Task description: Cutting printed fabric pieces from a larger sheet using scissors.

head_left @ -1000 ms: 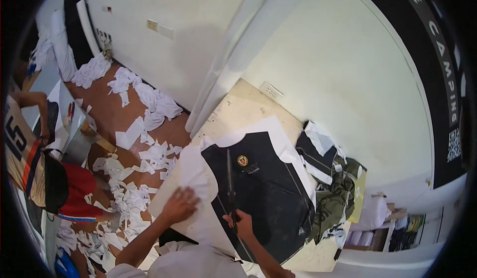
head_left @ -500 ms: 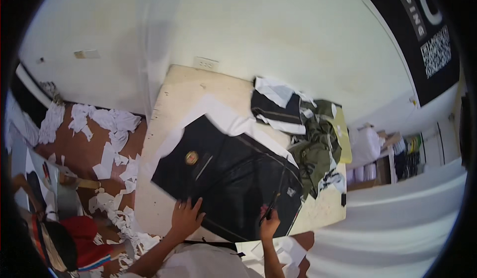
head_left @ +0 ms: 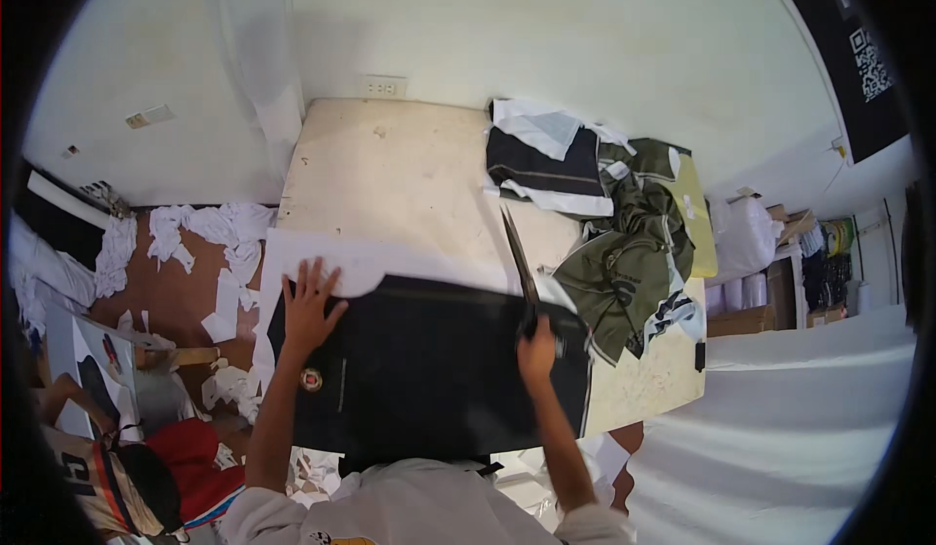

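Observation:
A black fabric piece (head_left: 429, 369) with a round gold-toned badge (head_left: 310, 379) lies across the near part of the table. White material (head_left: 429, 267) shows along its far edge. My left hand (head_left: 310, 301) rests flat with fingers spread over the far left edge of the black piece, partly on the white. In my right hand (head_left: 535, 352) is a pair of scissors (head_left: 521, 262), held over the right part of the black piece. Their long blades point away from me; whether the blades are parted I cannot tell.
Olive-green garments (head_left: 634, 262) and a folded black-and-white cloth (head_left: 546, 160) lie at the table's (head_left: 390, 175) far right. White scraps (head_left: 224, 228) litter the floor at left, where another person (head_left: 146, 477) sits. Shelves with packages (head_left: 780, 272) stand at right.
The black piece has turned and come nearer to me. My left hand has moved forward and left. My right hand has lifted the scissors, now pointing away. The view has shifted.

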The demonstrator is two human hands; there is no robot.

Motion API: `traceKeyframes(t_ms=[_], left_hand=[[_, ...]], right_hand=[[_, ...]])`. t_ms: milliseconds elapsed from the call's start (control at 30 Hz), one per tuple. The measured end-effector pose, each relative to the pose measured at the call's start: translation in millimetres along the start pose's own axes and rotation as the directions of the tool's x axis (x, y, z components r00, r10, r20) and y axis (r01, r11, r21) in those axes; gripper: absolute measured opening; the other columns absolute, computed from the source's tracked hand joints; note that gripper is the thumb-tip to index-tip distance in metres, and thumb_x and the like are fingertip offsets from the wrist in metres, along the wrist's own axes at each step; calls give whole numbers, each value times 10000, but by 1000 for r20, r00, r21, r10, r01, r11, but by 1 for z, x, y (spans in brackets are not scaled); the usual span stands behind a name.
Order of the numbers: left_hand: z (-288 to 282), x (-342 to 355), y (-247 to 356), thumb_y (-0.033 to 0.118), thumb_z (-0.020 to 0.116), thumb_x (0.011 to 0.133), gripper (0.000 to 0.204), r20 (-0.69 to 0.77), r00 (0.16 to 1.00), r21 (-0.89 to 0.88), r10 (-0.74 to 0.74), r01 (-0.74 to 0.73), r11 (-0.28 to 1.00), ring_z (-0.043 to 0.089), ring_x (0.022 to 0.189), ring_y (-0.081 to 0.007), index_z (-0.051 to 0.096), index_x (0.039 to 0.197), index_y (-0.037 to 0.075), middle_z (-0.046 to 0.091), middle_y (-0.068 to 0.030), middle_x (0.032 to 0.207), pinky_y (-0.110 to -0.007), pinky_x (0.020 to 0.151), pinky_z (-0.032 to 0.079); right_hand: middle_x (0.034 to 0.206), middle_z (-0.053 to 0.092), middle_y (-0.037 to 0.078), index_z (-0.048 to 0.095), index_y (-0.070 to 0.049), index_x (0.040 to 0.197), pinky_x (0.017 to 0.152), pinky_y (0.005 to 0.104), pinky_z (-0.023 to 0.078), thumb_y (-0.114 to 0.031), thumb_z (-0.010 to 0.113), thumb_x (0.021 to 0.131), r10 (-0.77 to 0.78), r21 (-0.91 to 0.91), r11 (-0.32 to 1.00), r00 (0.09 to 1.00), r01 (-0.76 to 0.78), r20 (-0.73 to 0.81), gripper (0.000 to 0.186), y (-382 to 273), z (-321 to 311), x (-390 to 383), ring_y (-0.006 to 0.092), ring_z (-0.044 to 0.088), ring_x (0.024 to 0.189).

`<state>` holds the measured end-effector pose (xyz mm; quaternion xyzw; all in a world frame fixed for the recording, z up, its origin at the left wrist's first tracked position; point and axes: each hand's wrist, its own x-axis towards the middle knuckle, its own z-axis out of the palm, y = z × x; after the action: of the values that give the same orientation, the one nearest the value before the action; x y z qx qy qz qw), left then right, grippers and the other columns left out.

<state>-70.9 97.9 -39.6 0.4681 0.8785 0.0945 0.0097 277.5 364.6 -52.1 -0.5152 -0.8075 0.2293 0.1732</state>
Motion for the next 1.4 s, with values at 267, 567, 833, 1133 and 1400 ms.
traceKeyframes(t_ms=[267, 567, 833, 1133, 1400], left_hand=[[-3, 78, 1, 447, 550, 976, 654, -186, 956, -13, -225, 226, 974, 272, 1455, -408, 356, 1530, 158, 325, -172, 1570, -599, 1162, 203], [-59, -141, 17, 185, 649, 918, 603, 18, 973, -344, -230, 222, 912, 344, 1422, -376, 425, 1473, 105, 393, -175, 1522, -523, 1166, 259], [-36, -241, 60, 228, 664, 890, 617, 109, 992, -401, 68, -19, 916, 318, 1446, -342, 450, 1457, 117, 385, -163, 1528, -532, 1185, 228], [-6, -246, 87, 263, 656, 891, 516, -62, 982, -409, 178, -188, 893, 335, 1433, -337, 548, 1371, 109, 409, -152, 1511, -549, 1176, 240], [-12, -237, 91, 242, 619, 918, 427, -47, 994, -300, 97, -107, 948, 332, 1437, -336, 588, 1329, 131, 444, -134, 1492, -545, 1188, 208]], right_hand=[[965, 627, 284, 510, -14, 999, 762, 560, 472, -34, 617, 808, -347, 27, 938, 937, 347, 32, 220, -76, 23, 185, 500, 594, 916], [909, 646, 298, 504, -17, 1171, 745, 567, 477, 12, 562, 768, -50, -97, 993, 982, 68, 182, 409, -19, -13, -25, 516, 613, 861], [797, 618, 228, 561, 8, 996, 688, 443, 493, -166, 733, 876, -246, 13, 969, 968, 247, -47, 272, -4, -42, -15, 356, 629, 731], [672, 491, -8, 566, -46, 907, 546, 243, 404, -348, 508, 1029, -60, 594, 643, 742, -483, 667, 330, -10, -112, -278, 86, 468, 559], [721, 527, -31, 595, -38, 902, 609, 248, 384, -251, 694, 931, 207, 28, 878, 433, -477, 877, 237, 54, -150, -336, 82, 453, 651]])
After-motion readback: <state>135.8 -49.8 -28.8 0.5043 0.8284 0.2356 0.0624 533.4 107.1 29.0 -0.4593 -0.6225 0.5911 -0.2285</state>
